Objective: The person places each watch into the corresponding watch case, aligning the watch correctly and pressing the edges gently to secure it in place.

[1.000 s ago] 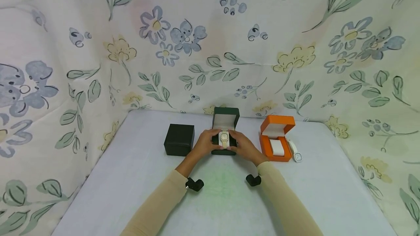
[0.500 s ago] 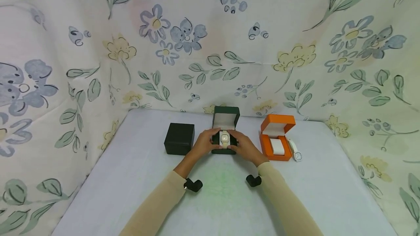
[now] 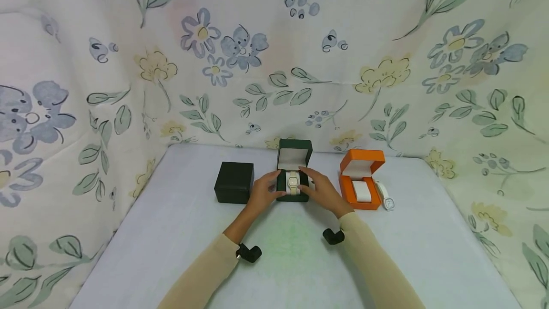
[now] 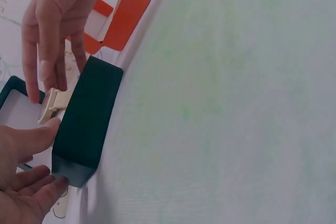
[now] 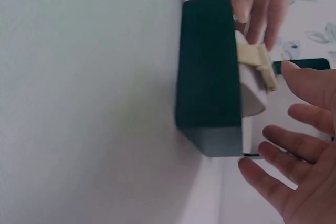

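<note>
A cream-strapped wristwatch (image 3: 293, 182) with a squarish case sits wrapped round a white cushion (image 5: 253, 98) in the dark green watch box (image 3: 293, 199). The box stands with its lid (image 3: 295, 144) raised at the back. At the box's left side is my left hand (image 3: 260, 193), fingers loosely bent and spread, with thumb and fingertips right at the edge in the left wrist view. My right hand (image 3: 324, 192) hovers at the right side, its thumb close to the watch in the head view. Spread fingers (image 5: 286, 145) of that hand hold nothing.
A closed black box (image 3: 234, 182) stands left of the green one. To the right is an orange watch box (image 3: 368, 206), lid up, with a white cushion (image 3: 361, 191) in it. A white watch (image 3: 388, 203) leans beside it. Floral cloth (image 3: 274, 61) hangs behind the table.
Both hands held the cushion with the watch from either side; now the fingers have spread and moved off it, the left hand shifting left. The watch stays in the box.
</note>
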`<state>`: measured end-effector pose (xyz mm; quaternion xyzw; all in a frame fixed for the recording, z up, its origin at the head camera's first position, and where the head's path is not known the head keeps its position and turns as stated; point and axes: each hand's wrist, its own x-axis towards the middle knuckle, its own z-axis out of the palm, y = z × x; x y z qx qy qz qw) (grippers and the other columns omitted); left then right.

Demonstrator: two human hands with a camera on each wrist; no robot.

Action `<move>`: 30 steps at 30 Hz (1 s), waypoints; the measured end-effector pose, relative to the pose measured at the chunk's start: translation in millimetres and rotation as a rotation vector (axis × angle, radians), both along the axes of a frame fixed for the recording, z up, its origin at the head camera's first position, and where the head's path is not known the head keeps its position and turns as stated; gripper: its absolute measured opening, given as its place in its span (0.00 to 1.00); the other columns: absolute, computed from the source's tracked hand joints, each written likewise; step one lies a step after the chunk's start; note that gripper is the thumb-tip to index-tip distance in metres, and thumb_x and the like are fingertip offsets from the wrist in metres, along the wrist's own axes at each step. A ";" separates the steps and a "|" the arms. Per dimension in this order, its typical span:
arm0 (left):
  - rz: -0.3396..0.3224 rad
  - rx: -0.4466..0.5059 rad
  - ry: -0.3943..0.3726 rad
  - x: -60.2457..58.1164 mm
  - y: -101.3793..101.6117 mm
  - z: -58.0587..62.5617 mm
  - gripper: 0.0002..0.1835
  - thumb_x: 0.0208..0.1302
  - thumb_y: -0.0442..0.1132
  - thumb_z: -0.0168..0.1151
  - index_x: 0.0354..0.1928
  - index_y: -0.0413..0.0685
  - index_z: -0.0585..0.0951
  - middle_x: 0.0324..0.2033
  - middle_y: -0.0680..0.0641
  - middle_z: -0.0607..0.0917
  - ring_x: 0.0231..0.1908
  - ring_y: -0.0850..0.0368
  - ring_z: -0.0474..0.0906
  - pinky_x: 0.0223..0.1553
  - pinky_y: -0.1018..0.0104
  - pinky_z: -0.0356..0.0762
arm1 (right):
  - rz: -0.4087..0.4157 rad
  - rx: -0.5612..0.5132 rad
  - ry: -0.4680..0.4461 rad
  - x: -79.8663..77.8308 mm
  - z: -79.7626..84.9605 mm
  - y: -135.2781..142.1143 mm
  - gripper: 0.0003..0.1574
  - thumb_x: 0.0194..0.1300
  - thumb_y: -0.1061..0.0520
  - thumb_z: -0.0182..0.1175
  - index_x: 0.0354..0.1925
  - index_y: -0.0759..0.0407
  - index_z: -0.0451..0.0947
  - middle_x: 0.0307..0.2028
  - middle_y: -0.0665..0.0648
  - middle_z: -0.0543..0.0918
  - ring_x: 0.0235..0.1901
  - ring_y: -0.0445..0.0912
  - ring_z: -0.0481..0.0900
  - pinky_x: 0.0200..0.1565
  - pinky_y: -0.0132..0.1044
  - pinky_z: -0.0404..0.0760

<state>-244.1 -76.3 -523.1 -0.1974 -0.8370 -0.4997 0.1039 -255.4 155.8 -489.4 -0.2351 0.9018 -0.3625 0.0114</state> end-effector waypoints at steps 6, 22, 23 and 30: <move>0.011 0.056 -0.034 1.8 -1.3 -3.3 0.39 0.55 0.28 0.77 0.68 0.28 0.70 0.65 0.31 0.74 0.65 0.36 0.72 0.61 0.49 0.77 | -0.043 -0.083 0.156 8.8 17.8 -3.3 0.30 0.73 0.57 0.64 0.70 0.60 0.72 0.67 0.61 0.75 0.64 0.58 0.75 0.58 0.56 0.81; -0.039 0.041 -0.240 -1.3 -0.5 1.5 0.40 0.62 0.33 0.73 0.71 0.26 0.64 0.67 0.30 0.70 0.65 0.36 0.71 0.64 0.50 0.73 | -0.200 -0.358 0.532 -7.4 67.3 -9.7 0.18 0.72 0.65 0.61 0.59 0.64 0.81 0.57 0.61 0.83 0.57 0.55 0.79 0.56 0.54 0.82; -0.047 0.035 -0.243 -1.6 -1.3 2.0 0.40 0.62 0.33 0.72 0.71 0.26 0.64 0.67 0.30 0.70 0.65 0.36 0.71 0.64 0.50 0.73 | -0.208 -0.360 0.538 -9.4 68.6 -9.4 0.19 0.72 0.65 0.61 0.59 0.65 0.80 0.58 0.61 0.82 0.57 0.55 0.79 0.56 0.54 0.82; -0.094 -0.001 -0.276 -3.9 -7.5 4.7 0.40 0.64 0.34 0.71 0.72 0.26 0.62 0.70 0.30 0.66 0.68 0.37 0.67 0.66 0.51 0.72 | -0.270 -0.290 0.532 -21.2 74.7 -7.8 0.22 0.72 0.63 0.61 0.63 0.64 0.78 0.64 0.64 0.77 0.63 0.57 0.74 0.61 0.53 0.78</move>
